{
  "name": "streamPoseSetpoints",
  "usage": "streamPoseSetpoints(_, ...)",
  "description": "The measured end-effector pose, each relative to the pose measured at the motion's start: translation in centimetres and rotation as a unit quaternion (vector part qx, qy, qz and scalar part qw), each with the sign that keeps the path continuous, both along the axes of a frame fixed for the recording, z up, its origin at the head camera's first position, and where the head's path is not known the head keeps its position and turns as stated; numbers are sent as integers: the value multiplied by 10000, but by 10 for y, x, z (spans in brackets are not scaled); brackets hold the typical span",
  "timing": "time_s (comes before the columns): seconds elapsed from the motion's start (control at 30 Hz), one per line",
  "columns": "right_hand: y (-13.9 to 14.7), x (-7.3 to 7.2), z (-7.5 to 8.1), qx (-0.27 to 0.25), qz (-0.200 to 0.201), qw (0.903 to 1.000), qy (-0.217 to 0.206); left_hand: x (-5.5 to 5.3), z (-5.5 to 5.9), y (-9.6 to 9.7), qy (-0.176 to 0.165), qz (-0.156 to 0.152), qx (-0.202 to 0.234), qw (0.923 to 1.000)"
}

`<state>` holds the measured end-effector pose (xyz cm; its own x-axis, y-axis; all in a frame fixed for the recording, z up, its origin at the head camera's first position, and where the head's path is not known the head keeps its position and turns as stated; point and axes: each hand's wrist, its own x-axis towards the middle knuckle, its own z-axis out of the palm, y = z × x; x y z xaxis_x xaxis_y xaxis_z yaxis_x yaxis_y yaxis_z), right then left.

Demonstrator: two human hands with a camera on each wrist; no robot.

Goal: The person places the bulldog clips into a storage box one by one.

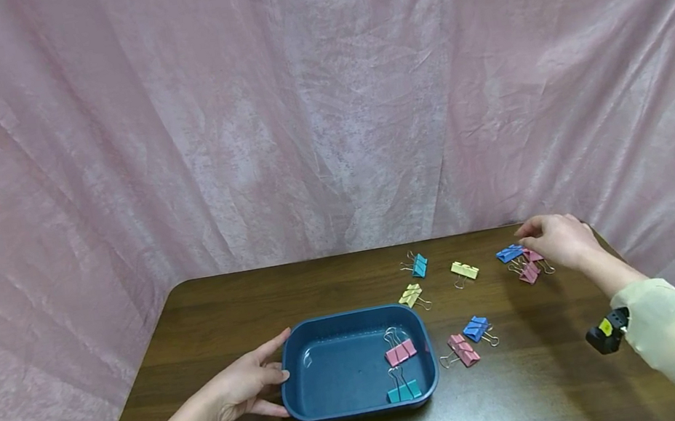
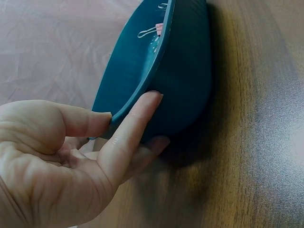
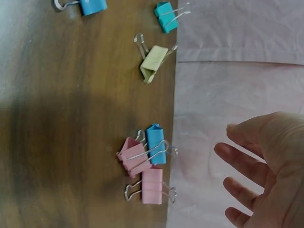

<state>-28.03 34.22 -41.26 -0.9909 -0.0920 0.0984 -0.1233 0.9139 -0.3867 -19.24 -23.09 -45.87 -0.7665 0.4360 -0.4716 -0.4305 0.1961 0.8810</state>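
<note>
My left hand (image 1: 242, 386) holds the left end of a dark blue tray (image 1: 363, 411), its fingers and thumb spread around the rim. In the left wrist view, a finger lies along the outer wall of the tray (image 2: 185, 71) and another digit is at the rim. Inside sit a pink binder clip (image 1: 400, 353) and a teal binder clip (image 1: 404, 391). My right hand (image 1: 561, 239) hovers over a cluster at the far right, loosely bent and holding nothing. That cluster has a blue binder clip (image 3: 156, 142), a pink binder clip (image 3: 134, 156) and another pink binder clip (image 3: 152, 186).
Right of the tray lie a pink binder clip (image 1: 463, 350) and a blue binder clip (image 1: 477, 327). Farther back are a yellow binder clip (image 1: 411, 294), a second yellow binder clip (image 1: 465, 270) and a teal binder clip (image 1: 419, 265). A pink curtain (image 1: 321, 110) hangs behind the wooden table (image 1: 214, 311).
</note>
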Motion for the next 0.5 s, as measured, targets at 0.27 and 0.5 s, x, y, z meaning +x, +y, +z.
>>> streamPoseSetpoints(0.27,7,0,-16,171,-144,9997,-34,0,0,1,-26,20,-41,10000)
streamPoseSetpoints(0.5,10,-1,-26,245,-179,9995,-47,0,-1,1,-29,25,-51,10000)
